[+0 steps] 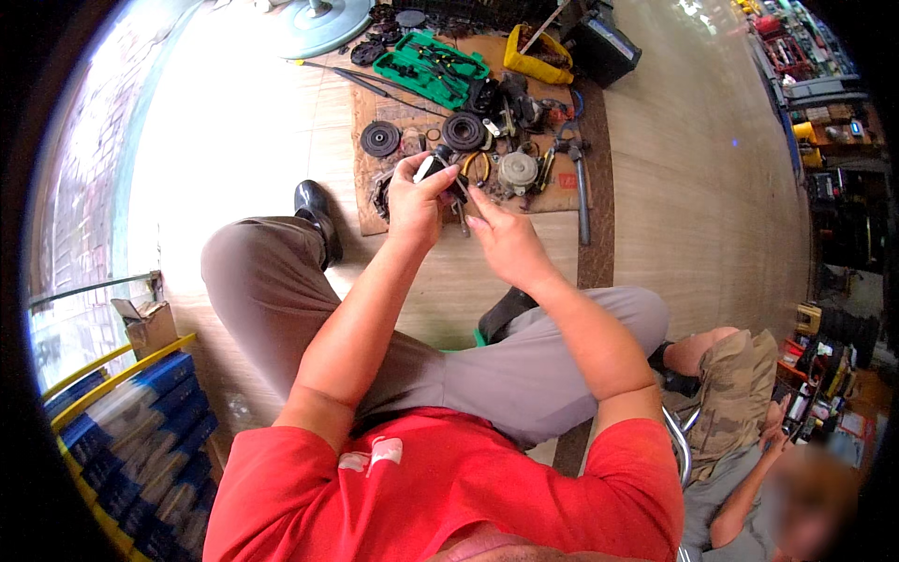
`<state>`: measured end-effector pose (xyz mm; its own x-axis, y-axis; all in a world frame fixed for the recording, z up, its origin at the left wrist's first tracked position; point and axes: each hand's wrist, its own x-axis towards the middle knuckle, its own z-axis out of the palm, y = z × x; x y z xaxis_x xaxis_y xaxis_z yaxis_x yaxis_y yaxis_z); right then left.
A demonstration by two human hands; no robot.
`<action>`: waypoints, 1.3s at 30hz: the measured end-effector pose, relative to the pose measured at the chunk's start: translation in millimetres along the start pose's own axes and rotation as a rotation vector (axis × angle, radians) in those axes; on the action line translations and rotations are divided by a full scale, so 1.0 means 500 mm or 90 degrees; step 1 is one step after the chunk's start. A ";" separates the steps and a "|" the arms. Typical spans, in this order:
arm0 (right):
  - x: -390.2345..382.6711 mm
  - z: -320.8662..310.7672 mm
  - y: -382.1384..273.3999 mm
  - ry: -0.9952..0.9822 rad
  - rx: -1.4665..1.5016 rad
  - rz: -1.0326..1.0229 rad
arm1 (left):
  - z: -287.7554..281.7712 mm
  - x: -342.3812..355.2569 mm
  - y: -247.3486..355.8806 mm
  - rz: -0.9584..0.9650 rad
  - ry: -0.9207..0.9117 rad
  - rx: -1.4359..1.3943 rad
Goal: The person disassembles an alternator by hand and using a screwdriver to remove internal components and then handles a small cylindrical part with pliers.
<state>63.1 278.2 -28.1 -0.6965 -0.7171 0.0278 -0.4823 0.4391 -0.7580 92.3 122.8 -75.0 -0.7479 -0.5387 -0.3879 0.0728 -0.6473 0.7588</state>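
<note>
My left hand (415,204) is closed round a small black-and-silver part (432,166), held up over the cardboard sheet (375,220). Close beside it on the right is my right hand (513,245), its index finger and thumb at the part's lower right side. Whatever the right fingers pinch is too small to make out. Beneath the hands lie a round grey motor-like housing (518,172), yellow-handled pliers (479,169), a black ring-shaped part (464,132) and a black disc (380,139).
A hammer (582,192) lies along the cardboard's right edge. Farther back are a green tool case (433,70), a yellow container (538,58) and a black box-shaped battery (604,49). Another person (735,468) sits at the lower right; blue boxes (140,440) fill a rack at left.
</note>
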 end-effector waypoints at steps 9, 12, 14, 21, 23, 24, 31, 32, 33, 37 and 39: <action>-0.004 0.003 0.000 -0.008 -0.006 0.032 | 0.018 -0.014 -0.001 0.071 0.062 0.133; 0.007 -0.030 0.003 -0.076 -0.017 0.040 | 0.002 -0.006 -0.005 0.103 0.056 0.198; 0.012 -0.051 0.020 -0.084 -0.006 0.001 | 0.001 -0.010 0.003 0.088 0.033 0.196; 0.020 -0.097 0.031 -0.173 -0.036 0.023 | -0.015 -0.004 -0.001 0.010 -0.055 0.081; 0.019 -0.104 0.032 -0.179 -0.037 0.010 | -0.010 -0.007 0.007 -0.026 -0.078 0.013; 0.019 -0.107 0.033 -0.182 -0.037 0.004 | -0.005 -0.008 0.013 -0.045 -0.093 -0.028; 0.016 -0.129 0.035 -0.169 -0.103 -0.016 | -0.034 0.011 0.004 -0.167 -0.232 -0.130; 0.015 -0.127 0.032 -0.173 -0.107 -0.014 | -0.034 0.011 0.003 -0.162 -0.228 -0.131; 0.014 -0.126 0.030 -0.176 -0.112 -0.011 | -0.034 0.011 0.000 -0.156 -0.225 -0.132; 0.009 -0.119 0.046 -0.147 -0.063 -0.065 | -0.035 0.011 -0.001 -0.163 -0.257 -0.151; 0.013 -0.132 0.033 -0.172 -0.064 -0.040 | -0.033 0.008 0.001 -0.168 -0.263 -0.177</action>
<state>15.4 316.6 2.6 -0.5034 -0.8568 -0.1115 -0.5796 0.4306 -0.6919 100.5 111.3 -84.6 -0.9564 -0.1191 -0.2667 -0.0228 -0.8797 0.4749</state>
